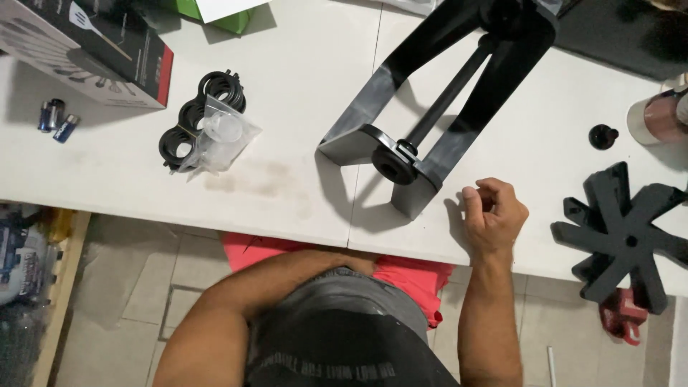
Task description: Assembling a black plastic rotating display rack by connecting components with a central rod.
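1. The right hand (493, 212) is resting near the white table's (287, 93) near edge, fingers loosely curled inward, grasping nothing visible.
2. The left hand is tucked below the table edge (hidden, so I cannot tell its state).
3. The black metal frame (437, 93) is lying just left of and beyond that hand, its round end cap (393, 163) pointing nearward.
4. A black star-shaped base (627, 236) is sitting at the right.
5. Black rings (204, 115) with a plastic bag (222, 136) are lying at the left.

White table (301, 86), kinda smudged: black metal frame (437, 107) up top middle, black rings (190, 118) and batteries (57, 122) left, star-shaped black base (631, 236) lower right, cardboard box (86, 50) upper left.
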